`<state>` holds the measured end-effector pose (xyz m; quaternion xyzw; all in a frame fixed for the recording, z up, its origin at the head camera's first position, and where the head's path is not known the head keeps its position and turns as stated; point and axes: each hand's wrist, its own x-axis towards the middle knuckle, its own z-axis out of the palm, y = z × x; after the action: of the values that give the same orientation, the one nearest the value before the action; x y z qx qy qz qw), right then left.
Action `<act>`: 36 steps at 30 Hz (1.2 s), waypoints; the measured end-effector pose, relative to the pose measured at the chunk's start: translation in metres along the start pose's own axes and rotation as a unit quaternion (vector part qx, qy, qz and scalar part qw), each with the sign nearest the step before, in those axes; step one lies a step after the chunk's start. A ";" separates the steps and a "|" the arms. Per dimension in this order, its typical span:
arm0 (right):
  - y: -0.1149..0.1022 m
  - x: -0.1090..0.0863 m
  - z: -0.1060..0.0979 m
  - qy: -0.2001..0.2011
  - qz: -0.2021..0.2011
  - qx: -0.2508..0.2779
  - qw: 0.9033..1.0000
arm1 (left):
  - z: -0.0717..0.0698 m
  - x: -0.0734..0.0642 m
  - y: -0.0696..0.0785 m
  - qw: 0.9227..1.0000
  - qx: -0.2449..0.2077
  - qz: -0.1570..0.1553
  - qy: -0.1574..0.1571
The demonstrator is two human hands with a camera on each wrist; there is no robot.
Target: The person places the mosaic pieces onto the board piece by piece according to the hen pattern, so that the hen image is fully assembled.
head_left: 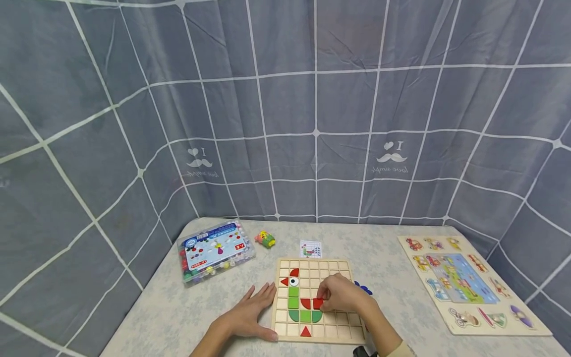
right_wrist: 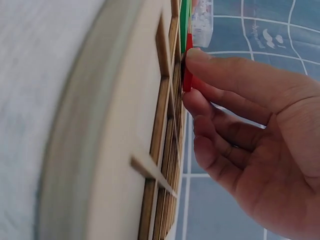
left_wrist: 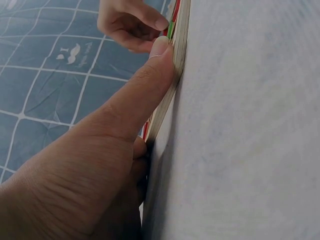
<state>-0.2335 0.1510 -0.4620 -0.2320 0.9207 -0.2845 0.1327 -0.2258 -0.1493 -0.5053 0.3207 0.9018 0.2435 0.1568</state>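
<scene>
Red piece (head_left: 317, 303) pinched between thumb and fingertips of right hand (head_left: 342, 293), at wooden grid board (head_left: 321, 340), just right of red quarter-round (head_left: 305, 303), beyond green quarter-round (head_left: 316, 316). Whether fully seated, can't tell. Left hand (head_left: 251, 315) well apart from right, fingers extended, thumb touching board's left edge. Picture card (head_left: 310, 249) just past board's far edge. Bead box (head_left: 217, 252) far left; wooden puzzle (head_left: 531, 327) far right.
</scene>
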 end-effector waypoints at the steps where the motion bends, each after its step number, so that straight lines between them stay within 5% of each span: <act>1: 0.000 0.001 0.001 0.001 -0.002 0.001 1.000 | 0.000 0.000 0.000 1.000 0.002 0.001 0.000; 36: -0.002 0.005 0.005 0.012 -0.013 -0.019 1.000 | 0.000 0.002 -0.001 1.000 0.004 -0.010 -0.005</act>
<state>-0.2352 0.1448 -0.4657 -0.2434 0.9241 -0.2718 0.1138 -0.2276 -0.1485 -0.5065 0.3132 0.9052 0.2369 0.1627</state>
